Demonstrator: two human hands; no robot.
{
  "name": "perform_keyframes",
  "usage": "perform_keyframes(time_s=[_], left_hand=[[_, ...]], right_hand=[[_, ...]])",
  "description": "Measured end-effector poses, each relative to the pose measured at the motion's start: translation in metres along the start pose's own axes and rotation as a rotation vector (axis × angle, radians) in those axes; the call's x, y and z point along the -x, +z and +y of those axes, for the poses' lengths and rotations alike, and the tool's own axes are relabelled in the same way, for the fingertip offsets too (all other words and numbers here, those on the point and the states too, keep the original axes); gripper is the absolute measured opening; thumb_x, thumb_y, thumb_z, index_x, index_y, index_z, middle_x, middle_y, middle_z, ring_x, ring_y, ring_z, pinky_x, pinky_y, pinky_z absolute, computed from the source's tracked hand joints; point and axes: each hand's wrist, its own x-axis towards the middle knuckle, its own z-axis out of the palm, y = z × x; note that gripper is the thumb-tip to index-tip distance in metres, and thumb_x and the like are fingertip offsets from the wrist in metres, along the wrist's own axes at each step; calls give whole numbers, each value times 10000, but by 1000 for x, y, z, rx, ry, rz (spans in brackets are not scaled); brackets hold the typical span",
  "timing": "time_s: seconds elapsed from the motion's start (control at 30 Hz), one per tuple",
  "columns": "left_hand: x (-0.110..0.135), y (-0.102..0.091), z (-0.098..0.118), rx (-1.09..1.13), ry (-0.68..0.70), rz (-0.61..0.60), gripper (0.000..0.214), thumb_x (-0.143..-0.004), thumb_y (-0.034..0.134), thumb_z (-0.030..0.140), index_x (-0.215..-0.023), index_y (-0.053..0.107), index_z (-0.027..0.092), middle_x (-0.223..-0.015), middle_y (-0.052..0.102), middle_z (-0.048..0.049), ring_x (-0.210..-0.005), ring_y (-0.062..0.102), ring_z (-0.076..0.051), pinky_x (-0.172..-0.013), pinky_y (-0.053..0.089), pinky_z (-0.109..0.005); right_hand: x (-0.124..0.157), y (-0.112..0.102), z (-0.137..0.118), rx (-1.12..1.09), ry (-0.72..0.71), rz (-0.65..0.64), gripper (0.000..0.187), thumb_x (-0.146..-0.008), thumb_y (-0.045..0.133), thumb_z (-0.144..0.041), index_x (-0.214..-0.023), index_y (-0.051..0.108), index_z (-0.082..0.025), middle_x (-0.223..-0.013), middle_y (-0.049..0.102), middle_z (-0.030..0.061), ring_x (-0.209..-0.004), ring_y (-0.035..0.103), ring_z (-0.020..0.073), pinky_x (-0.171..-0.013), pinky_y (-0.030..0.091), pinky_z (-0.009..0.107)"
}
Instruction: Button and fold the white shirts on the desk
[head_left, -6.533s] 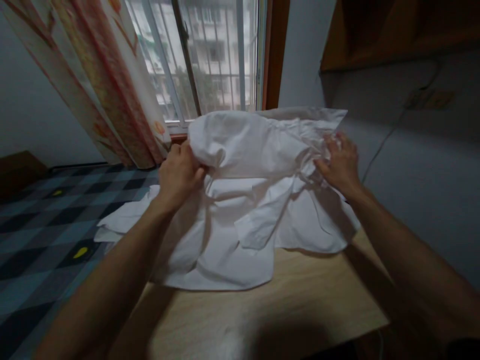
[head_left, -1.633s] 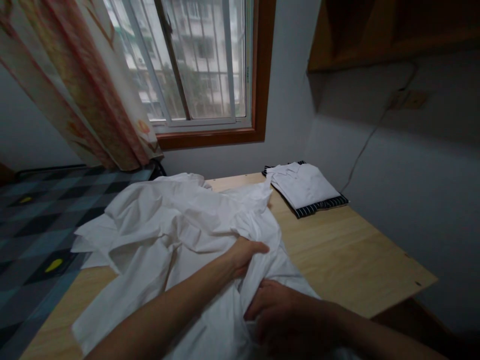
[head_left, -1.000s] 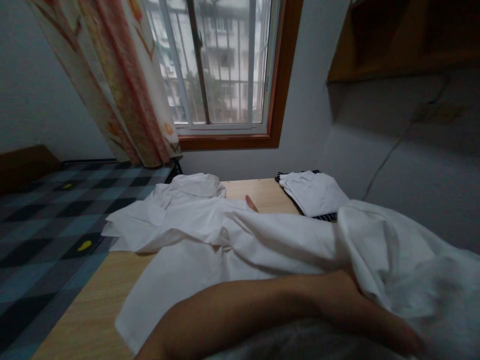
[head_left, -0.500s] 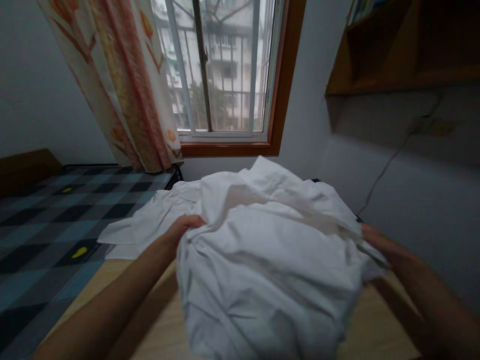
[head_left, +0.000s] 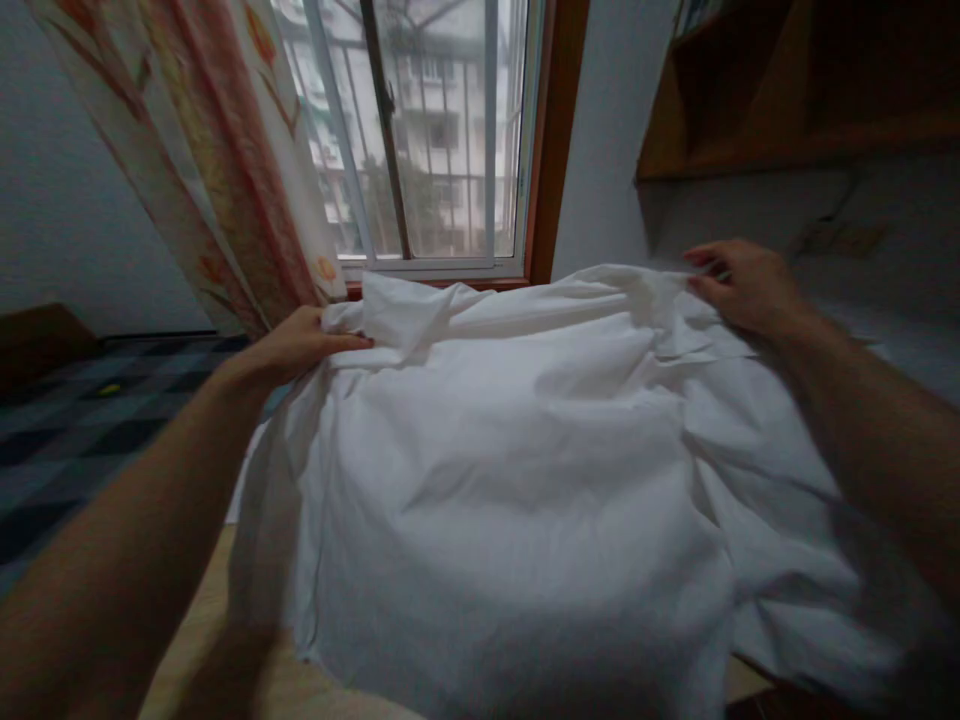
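Note:
A large white shirt (head_left: 510, 480) hangs spread out in the air before me, above a light wooden table (head_left: 217, 640). My left hand (head_left: 296, 345) pinches the shirt's upper left edge. At the upper right edge, my right hand (head_left: 742, 290) grips the cloth with its fingers closed on it. The shirt covers most of the table and hides whatever lies behind it.
A window (head_left: 427, 140) with a brown frame is straight ahead, with a flowered curtain (head_left: 202, 160) to its left. A bed with a checked cover (head_left: 67, 440) lies at the left. A wooden shelf (head_left: 787, 90) hangs on the right wall.
Both hands have lifted the white shirt higher and pulled it wide apart. It now hangs spread between them and hides the clothes on the table behind.

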Motion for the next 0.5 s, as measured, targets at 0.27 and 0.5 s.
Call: perform_keyframes(time_s=[0.27, 0.5], left_hand=[[58, 120, -42, -750, 371, 32, 431, -954, 436, 396, -1291, 572, 165, -1421, 483, -149, -1291, 425, -330, -1036, 339, -494], [139, 154, -92, -620, 517, -447, 802, -820, 459, 726, -1492, 322, 311, -1562, 280, -111, -1420, 244, -389, -1105, 189, -611]], right_hand=[[104, 141, 26, 275, -39, -311, 526, -904, 519, -381, -1374, 472, -150, -1451, 438, 182, -1315, 419, 330, -1060, 342, 486], [228, 119, 84, 256, 247, -286, 705, -874, 443, -562, -1422, 401, -121, -1432, 442, 215, -1302, 441, 367, -1048, 361, 521]])
